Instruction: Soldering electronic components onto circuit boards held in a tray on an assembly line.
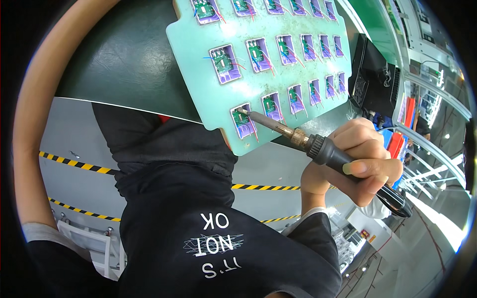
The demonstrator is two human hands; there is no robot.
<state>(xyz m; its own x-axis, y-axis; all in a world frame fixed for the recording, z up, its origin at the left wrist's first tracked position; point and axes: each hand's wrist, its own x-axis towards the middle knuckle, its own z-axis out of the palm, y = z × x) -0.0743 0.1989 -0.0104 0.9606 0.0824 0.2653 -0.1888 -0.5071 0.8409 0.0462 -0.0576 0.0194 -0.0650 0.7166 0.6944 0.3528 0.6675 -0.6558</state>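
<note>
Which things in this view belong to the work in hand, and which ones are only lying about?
In the work:
soldering iron, held in the right hand
pale green tray
green circuit boards in purple housings

Apparently only nearby:
black equipment beyond the tray, kind unclear
black-and-yellow floor tape
white metal frame

a black-handled soldering iron point(318, 147) is slanting over a pale green tray point(213, 94), its metal tip ending at a small green circuit board point(240, 119). the board is sitting inside the tray's lower-left opening, red and blue wires point(256, 134) trailing out.
</note>
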